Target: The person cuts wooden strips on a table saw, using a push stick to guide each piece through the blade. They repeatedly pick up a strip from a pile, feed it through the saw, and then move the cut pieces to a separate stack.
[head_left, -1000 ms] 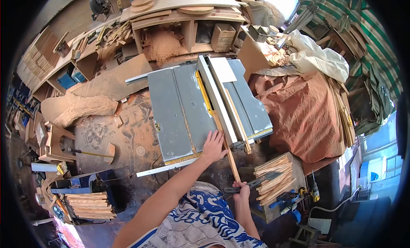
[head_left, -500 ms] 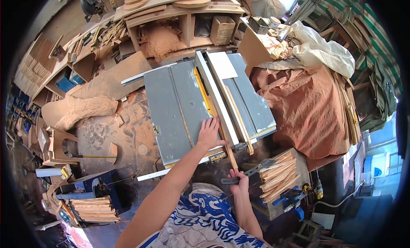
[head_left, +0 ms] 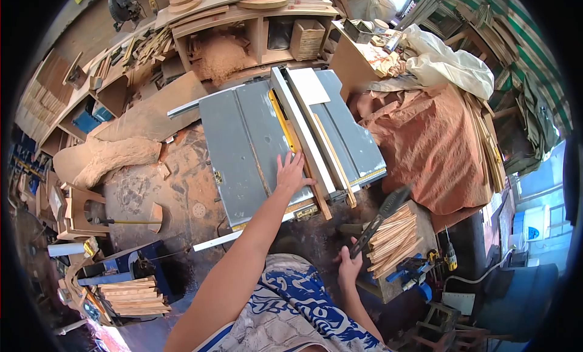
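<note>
The grey saw table [head_left: 234, 145] has a long metal fence [head_left: 303, 130] across it and a yellow strip [head_left: 281, 121] left of the fence. My left hand [head_left: 291, 171] lies with fingers spread beside the fence, its thumb at a narrow wooden strip [head_left: 320, 200] that sticks out over the table's near edge. Lower right, my right hand [head_left: 348, 261] is wrapped round the handle end of a black push stick [head_left: 378, 221], which points up and to the right. A white board [head_left: 308, 86] and another thin wooden strip [head_left: 333, 158] rest right of the fence.
Stacked wooden strips [head_left: 392, 240] stand on a stool at the right, near blue clamps [head_left: 419, 273]. A reddish-brown cloth [head_left: 428, 148] covers a pile beyond. More strips [head_left: 133, 296] lie lower left. Shelves with sawdust [head_left: 221, 57] line the back.
My right hand has let go of the wooden strip's end and moved right and down, swinging the push stick upright. My left hand has shifted slightly up and left in view, and the camera view has shifted.
</note>
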